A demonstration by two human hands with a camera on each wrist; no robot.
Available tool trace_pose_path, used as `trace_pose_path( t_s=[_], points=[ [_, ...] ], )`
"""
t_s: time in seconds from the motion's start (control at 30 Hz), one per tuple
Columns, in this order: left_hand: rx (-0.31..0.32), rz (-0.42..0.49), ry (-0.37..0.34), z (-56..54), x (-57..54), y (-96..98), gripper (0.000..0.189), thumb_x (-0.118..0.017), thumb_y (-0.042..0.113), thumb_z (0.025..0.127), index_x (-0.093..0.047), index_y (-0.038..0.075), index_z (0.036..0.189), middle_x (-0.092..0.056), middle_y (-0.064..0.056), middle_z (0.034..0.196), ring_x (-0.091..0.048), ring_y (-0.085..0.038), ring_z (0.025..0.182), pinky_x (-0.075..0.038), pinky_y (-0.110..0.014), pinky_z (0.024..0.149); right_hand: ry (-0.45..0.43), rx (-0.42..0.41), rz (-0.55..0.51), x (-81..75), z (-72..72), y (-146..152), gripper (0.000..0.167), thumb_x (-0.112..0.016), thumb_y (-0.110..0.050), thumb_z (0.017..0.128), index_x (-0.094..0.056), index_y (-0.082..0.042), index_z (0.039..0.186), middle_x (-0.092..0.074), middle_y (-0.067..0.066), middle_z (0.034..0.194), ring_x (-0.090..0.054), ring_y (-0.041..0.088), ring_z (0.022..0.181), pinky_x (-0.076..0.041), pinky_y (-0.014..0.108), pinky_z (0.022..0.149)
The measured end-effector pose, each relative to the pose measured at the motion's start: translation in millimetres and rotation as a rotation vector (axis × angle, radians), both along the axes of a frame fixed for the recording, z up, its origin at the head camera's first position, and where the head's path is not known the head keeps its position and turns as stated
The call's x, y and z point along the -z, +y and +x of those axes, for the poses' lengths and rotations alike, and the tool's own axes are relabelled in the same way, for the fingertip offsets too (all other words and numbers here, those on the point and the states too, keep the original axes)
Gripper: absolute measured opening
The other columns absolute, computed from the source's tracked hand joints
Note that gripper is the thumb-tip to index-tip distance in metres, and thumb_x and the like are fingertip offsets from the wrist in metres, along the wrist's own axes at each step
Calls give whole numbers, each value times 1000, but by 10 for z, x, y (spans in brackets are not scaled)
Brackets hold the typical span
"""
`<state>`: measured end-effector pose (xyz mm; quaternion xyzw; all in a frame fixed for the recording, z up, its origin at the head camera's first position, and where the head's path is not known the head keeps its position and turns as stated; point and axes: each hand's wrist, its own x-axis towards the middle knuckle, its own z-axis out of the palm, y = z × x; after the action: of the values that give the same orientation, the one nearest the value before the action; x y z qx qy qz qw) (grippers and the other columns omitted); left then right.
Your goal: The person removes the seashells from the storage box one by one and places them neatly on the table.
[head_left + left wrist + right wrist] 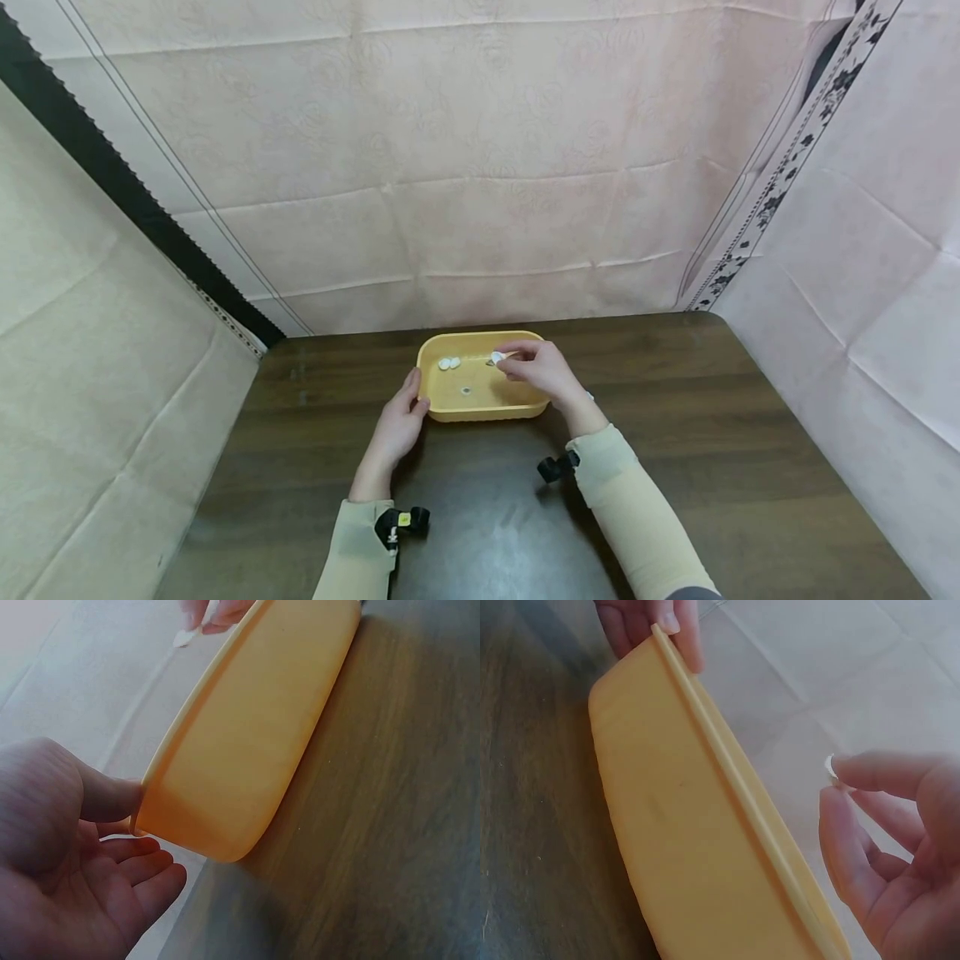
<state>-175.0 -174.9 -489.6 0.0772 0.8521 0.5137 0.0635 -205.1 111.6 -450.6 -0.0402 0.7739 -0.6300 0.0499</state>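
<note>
The left hand [400, 423] is gripping the yellow tray [483, 413], fingers clamped on its left rim; the tray is resting on the counter [487, 508]. The right hand [546, 367] is pinching a white piece [497, 357] above it. Two white discs [444, 364] are lying inside.

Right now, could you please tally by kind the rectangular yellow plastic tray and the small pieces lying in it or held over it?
Rectangular yellow plastic tray: 1
White round pieces: 3 (two lying in the tray, one pinched in the right hand)
Smaller greyish pieces: 2, too small to identify
Total: 6 visible
</note>
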Motion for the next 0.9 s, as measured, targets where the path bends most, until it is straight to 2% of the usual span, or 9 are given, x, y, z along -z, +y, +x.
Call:
trace_pose_path(
  t_s=[0.1, 0.23, 0.3, 0.43, 0.5, 0.63, 0.9],
  points=[
    [1, -4, -1, 3, -16, -5, 62, -48, 11, 114, -21, 3, 169, -15, -11, 178, -15, -30, 163, -15, -52, 131, -3, -5, -33, -8, 21, 28, 31, -82, -14, 96, -77, -1, 124, -74, 16, 109, -73, 23, 90, -63, 46, 92],
    [-5, -7, 0, 6, -38, -11, 62, -48, 11, 114, -22, 3, 169, -16, -12, 178, -16, -29, 163, -15, -51, 131, -25, 19, -88, -10, 50, 74, 32, -81, -17, 97, -76, 0, 124, -73, 16, 112, -75, 36, 100, -65, 37, 87],
    [-7, -10, 3, 11, -42, -11, 62, -48, 11, 114, -22, 2, 169, -16, -14, 178, -16, -30, 163, -15, -51, 131, -37, 41, -122, -8, 65, 120, 33, -82, -17, 97, -75, 1, 124, -73, 15, 111, -75, 38, 103, -65, 34, 85],
    [-7, -13, -4, 26, -44, -5, 62, -48, 12, 114, -22, 3, 169, -17, -15, 177, -16, -30, 163, -16, -52, 131, -53, 86, -179, -3, 105, 280, 36, -83, -18, 97, -74, 3, 126, -73, 15, 108, -76, 26, 96, -65, 32, 84],
    [-4, -15, -5, 29, -43, 1, 62, -48, 12, 114, -21, 3, 169, -16, -15, 178, -15, -31, 163, -16, -53, 130, -56, 110, -186, 5, 127, 387, 37, -83, -19, 97, -73, 3, 126, -74, 19, 109, -75, 21, 91, -65, 31, 83],
    [-7, -12, -4, 23, -25, 11, 63, -48, 12, 114, -20, 4, 169, -16, -15, 178, -15, -30, 163, -15, -53, 131, -64, 155, -180, 53, 185, 634, 42, -82, -23, 98, -71, 4, 127, -74, 25, 116, -76, 21, 91, -64, 30, 83],
    [-10, -21, -14, -2, -9, 5, 63, -48, 13, 114, -21, 5, 170, -16, -13, 178, -16, -29, 163, -15, -52, 131, -121, 231, -156, 226, 371, 1108, 49, -81, -28, 98, -66, 4, 132, -77, 12, 113, -76, 23, 98, -64, 30, 86]
  ],
)
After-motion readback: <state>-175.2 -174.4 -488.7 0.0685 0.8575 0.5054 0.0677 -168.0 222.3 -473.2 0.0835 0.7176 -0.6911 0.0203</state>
